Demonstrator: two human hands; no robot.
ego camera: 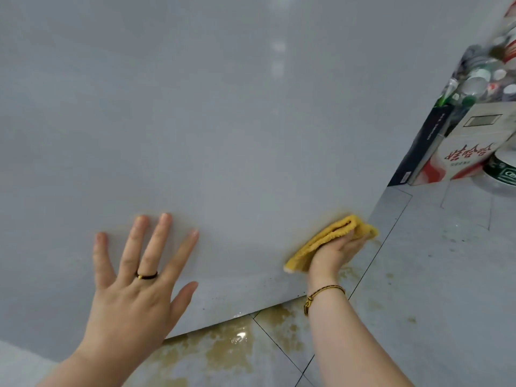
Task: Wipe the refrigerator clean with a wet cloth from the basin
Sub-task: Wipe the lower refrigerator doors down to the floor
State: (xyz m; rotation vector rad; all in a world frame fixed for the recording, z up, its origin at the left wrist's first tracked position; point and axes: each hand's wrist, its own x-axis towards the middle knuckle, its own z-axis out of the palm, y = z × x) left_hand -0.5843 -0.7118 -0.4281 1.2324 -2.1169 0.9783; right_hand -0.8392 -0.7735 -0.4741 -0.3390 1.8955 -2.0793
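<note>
— What is being done here?

— The big grey side of the refrigerator (pixel 223 121) is being wiped low down, close to its bottom right corner. A folded yellow cloth (pixel 326 241) is pressed flat on the panel there.

— How are the hands placed?

— The cloth is gripped by the right hand (pixel 333 251), with the fingers curled round its folds. Nothing is held by the left hand (pixel 134 277). It is laid wide open on the panel, fingers spread, so the body is kept steady.

— How can this bit be done well?

— The cloth should be kept flat, so more of it rubs the panel. Long strokes along the bottom edge are likely best, because small dark specks are seen there. A clean fold should be turned out once one side looks dirty.

— Anything to watch?

— Brown wet stains are spread on the floor tiles (pixel 435 275) just below. The cloth should be kept off them, or dirt may be carried back up. The boxes (pixel 458 152) stacked near the corner should not be bumped.
</note>
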